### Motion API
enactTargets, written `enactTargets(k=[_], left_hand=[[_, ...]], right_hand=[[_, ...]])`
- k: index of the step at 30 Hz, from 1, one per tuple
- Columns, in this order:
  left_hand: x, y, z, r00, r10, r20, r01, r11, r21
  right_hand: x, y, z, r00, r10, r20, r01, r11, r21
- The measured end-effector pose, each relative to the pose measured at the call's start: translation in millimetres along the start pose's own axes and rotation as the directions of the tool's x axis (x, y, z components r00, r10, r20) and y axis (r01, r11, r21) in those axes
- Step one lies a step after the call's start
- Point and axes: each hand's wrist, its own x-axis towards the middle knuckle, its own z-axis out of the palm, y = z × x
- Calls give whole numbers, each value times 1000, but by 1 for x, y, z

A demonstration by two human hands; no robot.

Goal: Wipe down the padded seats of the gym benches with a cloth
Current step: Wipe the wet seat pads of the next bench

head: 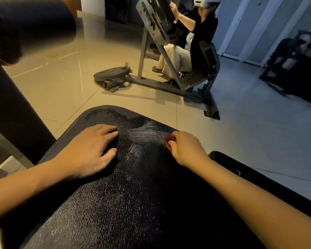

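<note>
A black padded bench seat (74,139) stretches away from me, with a dull damp-looking patch near its far end. A dark, crinkled cloth (142,141) lies across it, almost the same colour as the pad, so its edges are hard to tell. My left hand (90,150) rests flat on the left part, fingers spread. My right hand (183,148) is curled at the seat's right edge and pinches the cloth. Folds run between the two hands.
A black upright post (16,108) and a round pad (34,20) stand close on the left. Ahead on the tiled floor is a grey plate-loaded machine (160,79) with a weight plate (112,73); a person (196,38) sits at it. Dark equipment (294,69) stands far right.
</note>
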Motion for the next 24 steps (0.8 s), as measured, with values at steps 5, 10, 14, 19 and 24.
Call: enactTargets(k=[5, 10, 14, 19, 24], left_hand=[[0, 1, 0, 1000, 7, -9, -7, 1000, 5], [0, 1, 0, 1000, 12, -16, -11, 1000, 10], [1, 4, 0, 1000, 11, -16, -11, 1000, 15], [0, 2, 1, 1000, 16, -15, -16, 1000, 7], [2, 0, 4, 1000, 6, -6, -6, 1000, 16]], right_hand=[[29, 24, -5, 998, 63, -11, -62, 994, 89], [-7, 33, -7, 992, -93, 85, 88, 994, 62], [31, 34, -2, 999, -41, -4, 41, 999, 31], [4, 38, 0, 995, -93, 24, 91, 992, 85], [13, 40, 0, 993, -110, 32, 110, 994, 18]])
